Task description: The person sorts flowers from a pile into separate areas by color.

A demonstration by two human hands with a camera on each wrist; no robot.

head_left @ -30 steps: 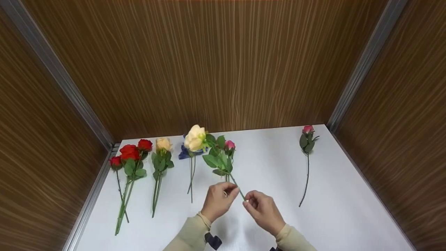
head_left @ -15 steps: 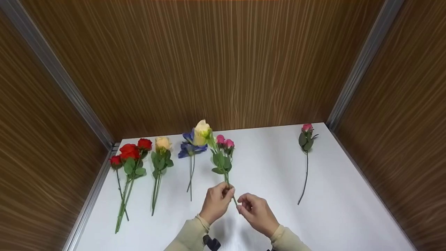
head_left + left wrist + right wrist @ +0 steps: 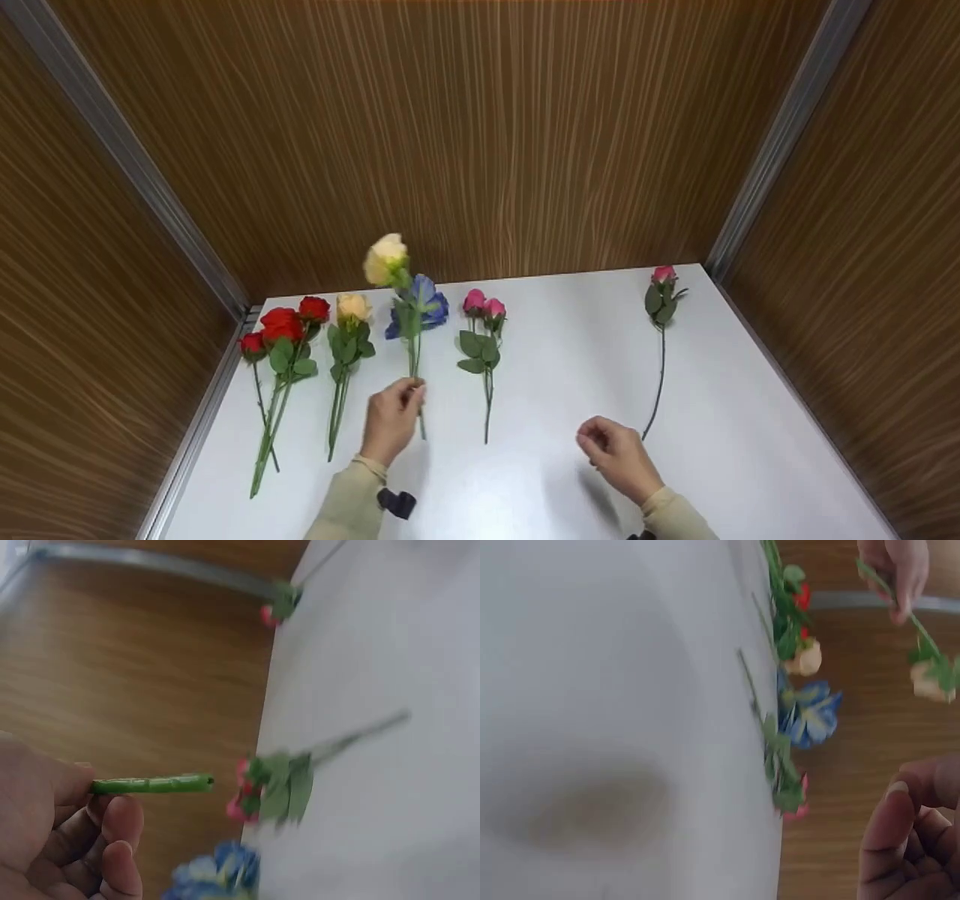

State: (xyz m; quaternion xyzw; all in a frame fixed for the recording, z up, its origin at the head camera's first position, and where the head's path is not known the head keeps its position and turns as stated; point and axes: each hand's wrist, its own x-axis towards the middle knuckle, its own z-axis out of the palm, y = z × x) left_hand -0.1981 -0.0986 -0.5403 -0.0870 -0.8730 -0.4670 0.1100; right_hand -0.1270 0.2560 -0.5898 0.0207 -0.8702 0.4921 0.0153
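Between thumb and fingers my left hand [image 3: 391, 421] pinches the green stem of a cream rose [image 3: 387, 261]. This rose is raised over the blue flowers [image 3: 431, 306], and its leaves partly cover them in the head view. In the left wrist view the cut end of the stem [image 3: 174, 784] sticks out past the fingertips, while the bloom is out of sight. My right hand [image 3: 619, 459] hovers above the table at the right with fingers loosely curled and nothing in them. Below the lone pink rose [image 3: 663, 296] its stem ends near that hand.
On the white table [image 3: 570, 352] lie red roses [image 3: 282, 325] at the far left, then peach roses [image 3: 352, 309]. Two pink roses [image 3: 484, 306] lie right of the blue flowers. Wood-grain panels [image 3: 480, 135] enclose the back and sides.
My left hand has carried the cream rose left, from over the two pink roses to over the blue flowers. My right hand has let go of the stem and moved right.
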